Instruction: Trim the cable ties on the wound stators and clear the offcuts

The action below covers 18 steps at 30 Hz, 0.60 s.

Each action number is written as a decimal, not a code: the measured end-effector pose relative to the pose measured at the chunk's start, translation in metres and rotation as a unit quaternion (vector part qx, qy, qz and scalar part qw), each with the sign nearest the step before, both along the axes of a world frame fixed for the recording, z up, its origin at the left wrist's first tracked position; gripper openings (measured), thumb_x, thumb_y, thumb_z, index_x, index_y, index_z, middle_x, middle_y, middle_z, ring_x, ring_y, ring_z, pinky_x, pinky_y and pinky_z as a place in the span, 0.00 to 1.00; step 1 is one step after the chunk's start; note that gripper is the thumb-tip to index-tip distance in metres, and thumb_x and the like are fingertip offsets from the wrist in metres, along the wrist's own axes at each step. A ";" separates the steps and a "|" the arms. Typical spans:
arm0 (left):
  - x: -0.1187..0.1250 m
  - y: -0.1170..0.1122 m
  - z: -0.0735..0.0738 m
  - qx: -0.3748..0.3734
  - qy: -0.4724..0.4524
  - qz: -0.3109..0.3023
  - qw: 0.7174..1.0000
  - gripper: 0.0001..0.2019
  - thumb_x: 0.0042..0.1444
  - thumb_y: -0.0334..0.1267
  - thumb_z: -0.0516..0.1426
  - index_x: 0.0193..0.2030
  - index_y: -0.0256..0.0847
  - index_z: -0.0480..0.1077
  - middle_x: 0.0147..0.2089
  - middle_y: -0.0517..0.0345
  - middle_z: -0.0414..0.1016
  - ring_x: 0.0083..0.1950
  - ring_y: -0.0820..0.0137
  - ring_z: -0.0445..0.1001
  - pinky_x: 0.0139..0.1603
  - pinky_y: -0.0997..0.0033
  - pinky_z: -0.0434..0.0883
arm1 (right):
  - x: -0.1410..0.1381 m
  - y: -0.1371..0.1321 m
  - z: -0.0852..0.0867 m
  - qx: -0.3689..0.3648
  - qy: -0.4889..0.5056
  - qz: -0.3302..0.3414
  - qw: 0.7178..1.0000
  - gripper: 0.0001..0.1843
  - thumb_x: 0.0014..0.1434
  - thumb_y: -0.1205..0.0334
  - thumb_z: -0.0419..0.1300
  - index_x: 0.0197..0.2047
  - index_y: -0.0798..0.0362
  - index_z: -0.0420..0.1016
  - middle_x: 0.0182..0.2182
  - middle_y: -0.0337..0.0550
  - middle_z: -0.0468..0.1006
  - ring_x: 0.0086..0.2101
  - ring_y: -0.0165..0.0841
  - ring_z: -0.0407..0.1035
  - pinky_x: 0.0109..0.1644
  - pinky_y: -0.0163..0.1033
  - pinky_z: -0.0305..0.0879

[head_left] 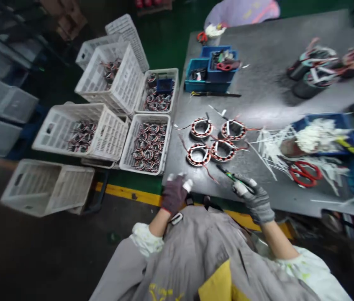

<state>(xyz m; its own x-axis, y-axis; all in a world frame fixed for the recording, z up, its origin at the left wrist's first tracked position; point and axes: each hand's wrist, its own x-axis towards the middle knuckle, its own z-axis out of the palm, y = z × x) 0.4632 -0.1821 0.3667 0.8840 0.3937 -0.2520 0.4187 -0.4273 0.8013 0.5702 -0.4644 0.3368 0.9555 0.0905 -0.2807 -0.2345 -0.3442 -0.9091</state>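
My left hand (175,194), in a dark purple glove with pale fingertips, is at the table's near edge. Its fingers are apart and hold nothing. In a grey glove, my right hand (255,200) is closed around the green-and-black handles of what look like pliers (228,172), whose dark tip points left towards the stators. Several ring-shaped motor stators with red, black and white windings stand grouped on the metal table: one front left (198,154), one front right (223,150), one back left (201,127), one back right (233,130). Loose wire leads stick out from them.
White plastic crates (168,144) full of stators stand along the table's left side. Blue bins (192,85) sit at the back left, with a long black blade (224,95) before them. White ties (269,146), red-handled scissors (305,173) and dark cylinders (311,85) are to the right.
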 end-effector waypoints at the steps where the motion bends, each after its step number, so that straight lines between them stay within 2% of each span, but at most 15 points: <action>1: 0.002 0.010 -0.004 0.090 -0.008 0.000 0.996 0.19 0.71 0.56 0.65 0.57 0.45 0.83 0.56 0.42 0.88 0.60 0.48 0.85 0.78 0.38 0.71 | 0.006 -0.011 -0.011 -0.073 -0.016 -0.024 0.997 0.32 0.58 0.35 0.68 0.54 0.50 0.90 0.43 0.52 0.88 0.40 0.46 0.80 0.48 0.52 0.80; 3: 0.010 0.023 -0.010 0.241 -0.023 -0.033 0.970 0.17 0.72 0.52 0.65 0.58 0.44 0.82 0.54 0.43 0.89 0.55 0.52 0.88 0.81 0.38 0.69 | 0.020 -0.033 -0.033 -0.222 -0.015 -0.017 0.975 0.34 0.62 0.39 0.63 0.62 0.51 0.89 0.50 0.57 0.88 0.47 0.51 0.81 0.55 0.57 0.78; 4: 0.017 0.024 -0.011 0.285 -0.029 -0.061 0.956 0.17 0.73 0.50 0.65 0.59 0.42 0.82 0.54 0.43 0.89 0.55 0.52 0.88 0.82 0.38 0.67 | 0.028 -0.041 -0.043 -0.282 0.002 0.007 0.959 0.34 0.66 0.42 0.59 0.66 0.51 0.87 0.53 0.60 0.87 0.48 0.52 0.80 0.56 0.58 0.77; 7: 0.054 0.009 -0.013 0.347 -0.030 -0.153 0.925 0.18 0.74 0.47 0.63 0.62 0.38 0.82 0.61 0.37 0.87 0.64 0.49 0.85 0.84 0.39 0.64 | 0.047 -0.058 -0.064 -0.395 0.030 0.111 0.912 0.33 0.72 0.51 0.56 0.74 0.51 0.82 0.63 0.66 0.82 0.52 0.55 0.80 0.58 0.59 0.77; 9: 0.088 -0.009 -0.017 0.354 -0.001 -0.198 0.914 0.21 0.75 0.47 0.62 0.65 0.36 0.80 0.66 0.35 0.85 0.69 0.48 0.82 0.84 0.40 0.63 | 0.056 -0.057 -0.067 -0.442 -0.020 0.133 0.887 0.32 0.72 0.51 0.58 0.73 0.51 0.82 0.69 0.68 0.78 0.57 0.59 0.78 0.64 0.65 0.75; 11: 0.123 -0.026 -0.024 0.349 0.058 -0.222 0.909 0.24 0.75 0.49 0.62 0.67 0.33 0.79 0.70 0.32 0.82 0.72 0.47 0.80 0.83 0.42 0.63 | 0.064 -0.046 -0.063 -0.446 -0.121 0.133 0.877 0.29 0.74 0.51 0.57 0.71 0.53 0.83 0.71 0.67 0.77 0.62 0.59 0.76 0.71 0.69 0.69; 14: 0.156 -0.039 -0.036 0.334 0.169 -0.244 0.895 0.28 0.74 0.52 0.61 0.68 0.29 0.77 0.69 0.30 0.82 0.73 0.45 0.78 0.79 0.46 0.65 | 0.082 -0.006 -0.051 -0.353 -0.267 0.210 0.872 0.27 0.78 0.57 0.50 0.68 0.53 0.84 0.68 0.59 0.82 0.66 0.51 0.74 0.78 0.62 0.64; 16: 0.160 -0.038 -0.041 0.321 0.216 -0.266 0.883 0.29 0.75 0.51 0.60 0.70 0.27 0.76 0.65 0.30 0.84 0.70 0.45 0.80 0.77 0.47 0.66 | 0.098 0.027 -0.046 -0.317 -0.284 0.276 0.862 0.27 0.79 0.56 0.50 0.69 0.54 0.83 0.64 0.59 0.85 0.65 0.49 0.75 0.78 0.59 0.63; 18: 0.151 -0.033 -0.041 0.316 0.232 -0.283 0.875 0.30 0.75 0.51 0.60 0.72 0.28 0.75 0.64 0.32 0.85 0.67 0.46 0.82 0.77 0.47 0.66 | 0.112 0.055 -0.044 -0.338 -0.257 0.313 0.850 0.28 0.79 0.52 0.53 0.69 0.57 0.82 0.60 0.62 0.87 0.63 0.52 0.77 0.78 0.61 0.62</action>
<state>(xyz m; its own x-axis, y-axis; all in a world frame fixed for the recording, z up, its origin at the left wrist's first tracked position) 0.6138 -0.2149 0.3255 0.8427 0.1171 -0.5255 0.2153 -0.9679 0.1296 0.6827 -0.4090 0.2932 0.7912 0.6107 -0.0318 0.5551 -0.7390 -0.3818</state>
